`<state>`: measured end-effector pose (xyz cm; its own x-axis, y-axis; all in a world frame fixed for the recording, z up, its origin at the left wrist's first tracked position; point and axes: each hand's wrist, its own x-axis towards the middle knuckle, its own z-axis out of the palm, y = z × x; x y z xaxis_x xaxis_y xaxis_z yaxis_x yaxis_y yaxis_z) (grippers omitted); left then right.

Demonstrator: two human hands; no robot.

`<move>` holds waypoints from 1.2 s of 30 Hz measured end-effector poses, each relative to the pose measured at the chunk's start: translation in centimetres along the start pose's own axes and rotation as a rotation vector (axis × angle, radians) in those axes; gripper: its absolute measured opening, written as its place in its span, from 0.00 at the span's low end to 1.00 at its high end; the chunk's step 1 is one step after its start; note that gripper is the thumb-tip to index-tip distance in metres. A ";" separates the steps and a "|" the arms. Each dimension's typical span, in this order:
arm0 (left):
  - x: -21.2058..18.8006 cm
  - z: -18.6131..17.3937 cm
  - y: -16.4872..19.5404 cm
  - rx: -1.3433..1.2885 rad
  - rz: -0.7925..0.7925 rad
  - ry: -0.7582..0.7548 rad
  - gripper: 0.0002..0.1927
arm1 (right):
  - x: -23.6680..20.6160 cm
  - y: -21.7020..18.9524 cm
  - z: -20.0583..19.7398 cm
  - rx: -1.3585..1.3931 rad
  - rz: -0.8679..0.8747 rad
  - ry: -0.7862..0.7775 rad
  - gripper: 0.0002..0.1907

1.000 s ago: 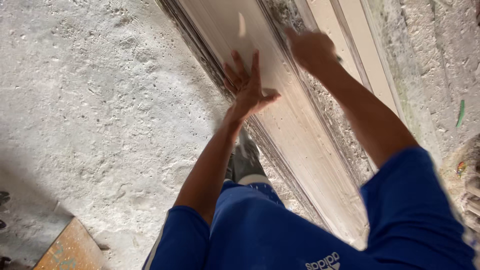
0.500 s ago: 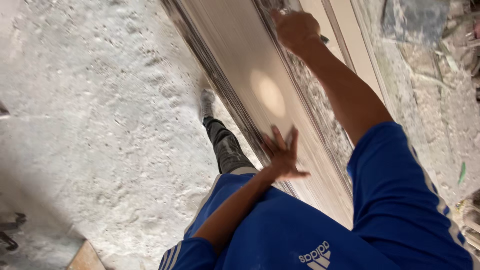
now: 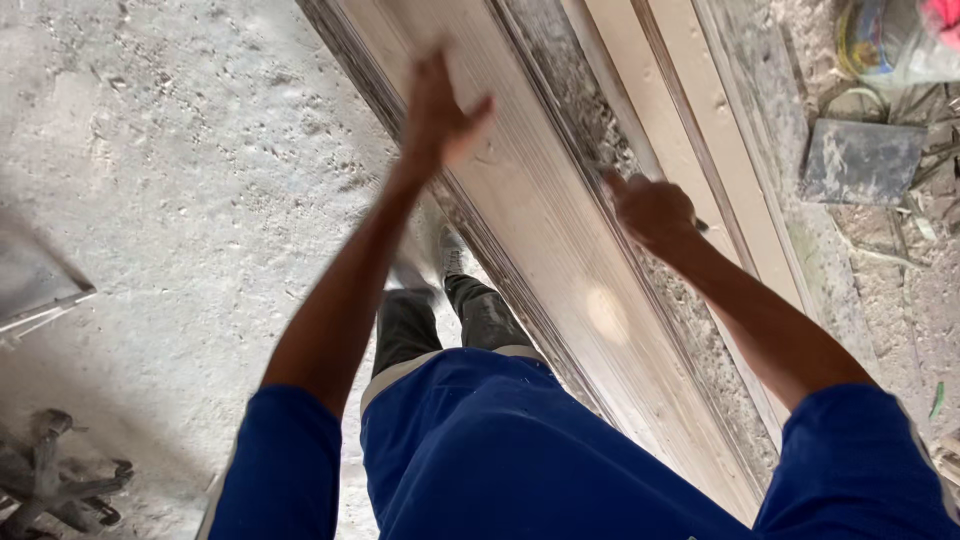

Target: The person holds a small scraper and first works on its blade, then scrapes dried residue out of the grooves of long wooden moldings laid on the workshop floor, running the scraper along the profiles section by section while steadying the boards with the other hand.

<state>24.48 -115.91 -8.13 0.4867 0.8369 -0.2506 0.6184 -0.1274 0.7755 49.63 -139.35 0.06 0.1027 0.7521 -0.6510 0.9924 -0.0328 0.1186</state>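
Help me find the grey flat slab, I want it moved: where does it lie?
In the head view the grey flat slab lies at upper right on the rubble, right of the pale boards, beyond the right hand.

Under your hands a long pale wooden panel (image 3: pixel 560 230) lies on the dusty concrete floor (image 3: pixel 200 170); right of them lie pale boards (image 3: pixel 690 120) and a grey slab (image 3: pixel 862 160).

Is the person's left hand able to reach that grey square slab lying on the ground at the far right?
Probably not as things stand. The left hand is over the long pale board, while the grey slab lies beyond the boards and the right hand, which is closer.
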 end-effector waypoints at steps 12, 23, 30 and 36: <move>6.2 -4.1 -7.4 0.176 0.107 0.000 0.83 | 31.6 -6.7 -23.3 -0.024 0.000 0.171 0.25; 14.0 -11.8 -10.3 0.316 0.178 0.298 0.61 | 27.5 -7.3 -21.8 0.140 0.140 -0.054 0.26; 30.8 -21.6 -15.2 0.130 -0.133 0.109 0.78 | 32.4 -9.0 -29.1 -0.015 0.105 -0.190 0.21; 29.8 -21.1 -14.6 0.203 0.169 0.325 0.86 | 47.3 -11.4 -39.0 -0.012 -0.006 0.141 0.20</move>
<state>16.94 -77.84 -14.64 0.3912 0.9157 0.0916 0.6717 -0.3521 0.6518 40.50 -77.74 -2.91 0.0859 0.8371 -0.5403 0.9920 -0.0214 0.1245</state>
